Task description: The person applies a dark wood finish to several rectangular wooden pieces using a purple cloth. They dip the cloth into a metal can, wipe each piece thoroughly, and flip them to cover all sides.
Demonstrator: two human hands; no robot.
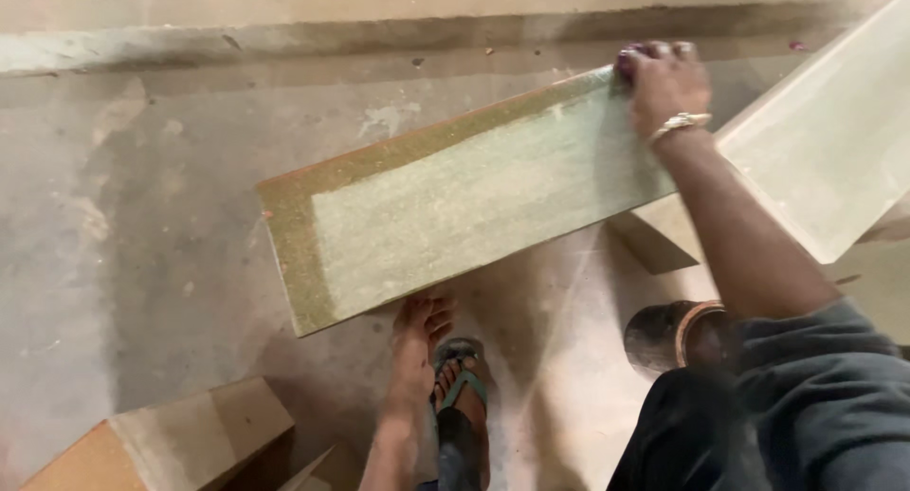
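Above the concrete floor (171, 188), the right hand (665, 81) grips the board (455, 202) at its far right corner; the left hand (422, 325) supports its near edge, grip unclear. Keeping it level should need both hands steady.

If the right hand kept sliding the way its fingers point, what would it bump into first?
Probably nothing on the board: the right hand already grips the far edge of the green-coated board. Beyond lies bare concrete floor, then the raised concrete ledge.

One head-worn camera looks steeply down, close above the hands and concrete floor (142, 188).
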